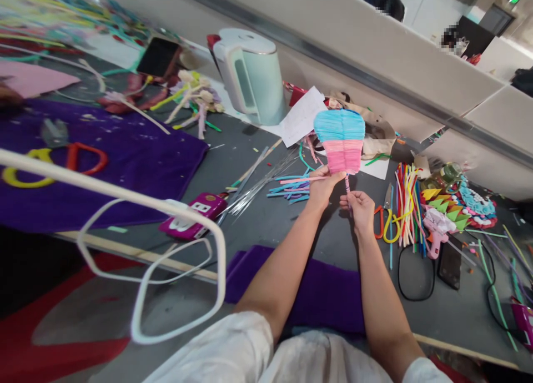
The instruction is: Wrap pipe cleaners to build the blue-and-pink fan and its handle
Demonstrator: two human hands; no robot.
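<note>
A fan-shaped piece made of pipe cleaners [342, 141], blue at the top and pink below, is held upright over the grey table. My left hand [321, 189] grips its lower edge, with the thumb across the base. Below that, my right hand [360, 208] pinches the thin pink-and-purple wrapped stem [348, 186]. Beside my left hand lies a bundle of blue, purple and pink pipe cleaners [289, 190]. Scissors with red and yellow handles [390, 227] rest to the right of my right hand, near a colourful bundle of pipe cleaners [406, 200].
A pale kettle [254, 75] stands against the partition [353, 55]. On the right are a pink glue gun [437, 230] and a phone [450, 267]. Silver wires [258, 189] and a purple box-like device [194, 215] lie left. A white frame [183, 205] crosses the lower left.
</note>
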